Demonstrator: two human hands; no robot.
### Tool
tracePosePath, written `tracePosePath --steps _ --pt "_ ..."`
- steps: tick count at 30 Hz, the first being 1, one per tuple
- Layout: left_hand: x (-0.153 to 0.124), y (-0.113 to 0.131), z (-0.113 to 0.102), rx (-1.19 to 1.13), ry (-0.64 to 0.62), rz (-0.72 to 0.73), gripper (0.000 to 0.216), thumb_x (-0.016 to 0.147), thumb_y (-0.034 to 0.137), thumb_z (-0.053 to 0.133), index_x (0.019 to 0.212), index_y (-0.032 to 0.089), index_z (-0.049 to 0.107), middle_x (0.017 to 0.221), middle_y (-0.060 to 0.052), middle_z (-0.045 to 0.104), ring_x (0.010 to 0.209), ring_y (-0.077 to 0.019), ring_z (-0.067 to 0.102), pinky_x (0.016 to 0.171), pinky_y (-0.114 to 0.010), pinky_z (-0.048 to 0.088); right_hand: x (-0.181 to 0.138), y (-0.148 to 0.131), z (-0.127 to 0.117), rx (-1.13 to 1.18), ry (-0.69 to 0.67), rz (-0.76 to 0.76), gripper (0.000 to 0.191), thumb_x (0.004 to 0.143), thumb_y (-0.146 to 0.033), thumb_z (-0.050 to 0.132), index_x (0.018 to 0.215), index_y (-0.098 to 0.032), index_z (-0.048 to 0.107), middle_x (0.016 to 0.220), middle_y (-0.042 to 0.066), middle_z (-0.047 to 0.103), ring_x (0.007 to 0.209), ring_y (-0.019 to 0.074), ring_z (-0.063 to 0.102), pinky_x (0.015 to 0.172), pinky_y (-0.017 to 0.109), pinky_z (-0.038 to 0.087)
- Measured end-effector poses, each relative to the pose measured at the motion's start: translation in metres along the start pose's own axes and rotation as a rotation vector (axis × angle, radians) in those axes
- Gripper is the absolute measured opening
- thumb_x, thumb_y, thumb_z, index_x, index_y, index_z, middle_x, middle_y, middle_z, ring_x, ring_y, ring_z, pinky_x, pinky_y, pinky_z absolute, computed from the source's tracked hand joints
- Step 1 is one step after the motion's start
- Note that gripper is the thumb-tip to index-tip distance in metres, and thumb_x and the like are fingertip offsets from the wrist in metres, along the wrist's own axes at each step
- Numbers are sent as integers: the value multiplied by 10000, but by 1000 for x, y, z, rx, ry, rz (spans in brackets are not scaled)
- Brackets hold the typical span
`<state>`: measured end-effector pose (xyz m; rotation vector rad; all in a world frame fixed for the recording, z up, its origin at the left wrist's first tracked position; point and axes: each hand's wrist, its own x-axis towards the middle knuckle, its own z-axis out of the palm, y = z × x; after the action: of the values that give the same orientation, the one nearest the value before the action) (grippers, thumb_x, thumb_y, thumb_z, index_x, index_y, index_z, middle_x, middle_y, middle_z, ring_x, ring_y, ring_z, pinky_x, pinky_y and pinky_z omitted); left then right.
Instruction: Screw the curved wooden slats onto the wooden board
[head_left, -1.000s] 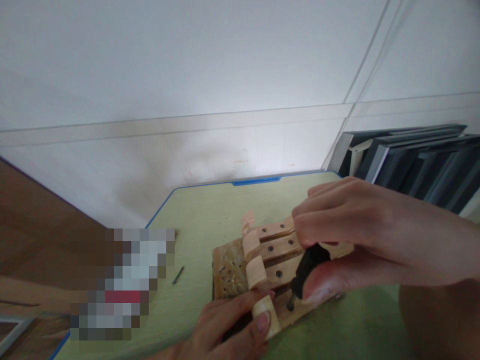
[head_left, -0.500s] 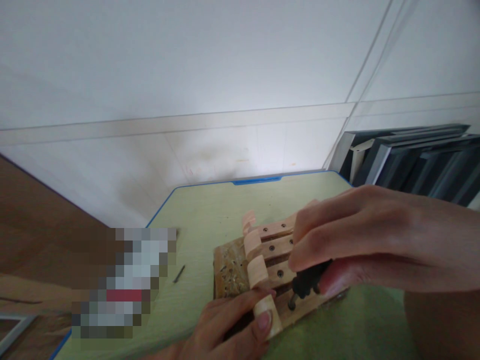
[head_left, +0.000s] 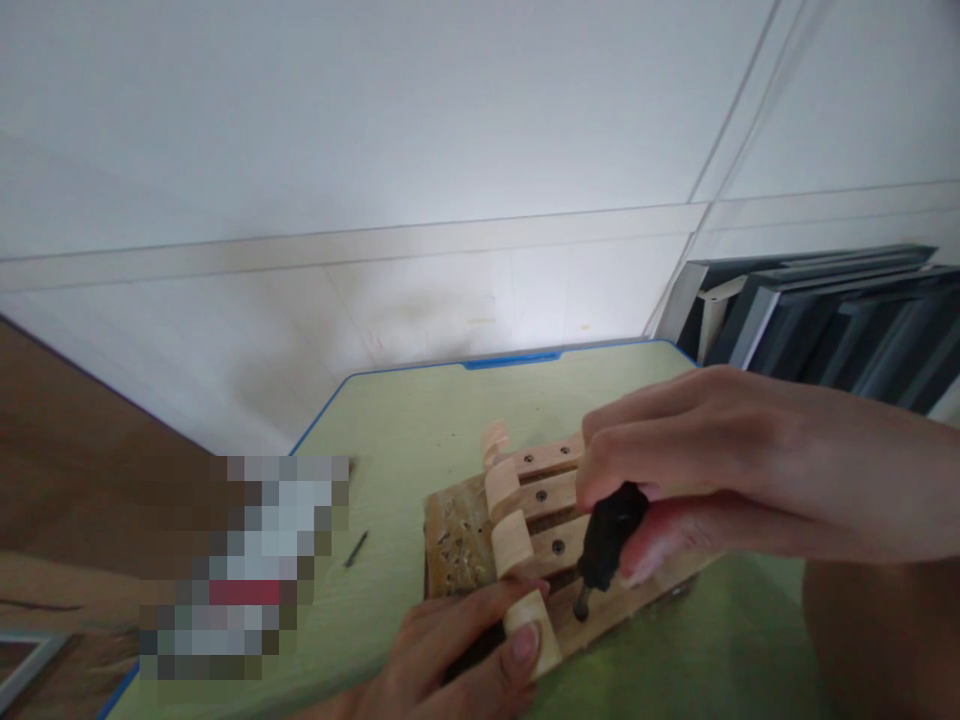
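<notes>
The black-handled driver (head_left: 613, 535) stands steeply over the nearest wooden bar (head_left: 615, 610), its long axis leaning: the metal tip points down and a little left, into the dark hole near the bar's left end, and the handle rises up and to the right. The right hand (head_left: 697, 470) is closed on that handle, fingers along the far side and thumb on the near side. The left hand (head_left: 427, 650) is clamped on the bar's raised, rounded left end, thumb in front and a finger behind; the two hands are apart from each other. The nearest bar runs lengthwise from lower left to upper right, its rounded end facing left, and three other bars (head_left: 559, 494) lie beyond it in a row, roughly parallel, with screw heads in their tops. A rough, stained board (head_left: 454, 540) shows under and left of the bars, on the pale green worktop (head_left: 390, 430). The right hand blocks the view of the bars' right ends, and the left covers the board's near corner. A thin dark screw or nail (head_left: 356, 549) lies left of the board, slanting up to the right. Farther left is a pixelated, unreadable item (head_left: 277, 560); dark panels (head_left: 817, 330) lean at right.
</notes>
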<state>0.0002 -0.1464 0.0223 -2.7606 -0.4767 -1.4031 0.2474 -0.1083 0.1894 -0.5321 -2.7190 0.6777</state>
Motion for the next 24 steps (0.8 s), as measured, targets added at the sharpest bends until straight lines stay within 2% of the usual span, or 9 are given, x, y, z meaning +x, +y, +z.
tracePosePath --steps 5,11,18,24 --pt "-1 -1 -1 17 20 14 419 884 91 496 1301 127 480 1103 -122 649 1087 -143 606 765 -183 561 0 1 0 -33 -3 27 187 915 -266 563 926 -95 639 774 -21 590 728 49 529 647 142 373" --pt "-1 1 0 68 45 -29 407 901 133 482 1306 176 490 1071 -97 684 969 -123 660 721 -158 565 0 0 1 -80 10 -9 203 903 -296 582 841 -103 602 729 -42 543 696 31 493 621 139 341" --pt "-3 -2 2 44 37 6 421 913 143 465 1333 172 452 1080 -98 679 992 -112 650 709 -150 564 0 4 1 -134 47 -13 224 900 -298 589 775 -112 583 669 -57 475 630 24 440 572 143 304" --pt "-4 0 1 80 55 -19 396 907 134 481 1302 162 494 1146 -110 650 1018 -126 642 760 -164 562 1 4 2 -133 58 -12 280 869 -368 612 743 -119 586 656 -63 476 618 25 438 573 154 301"
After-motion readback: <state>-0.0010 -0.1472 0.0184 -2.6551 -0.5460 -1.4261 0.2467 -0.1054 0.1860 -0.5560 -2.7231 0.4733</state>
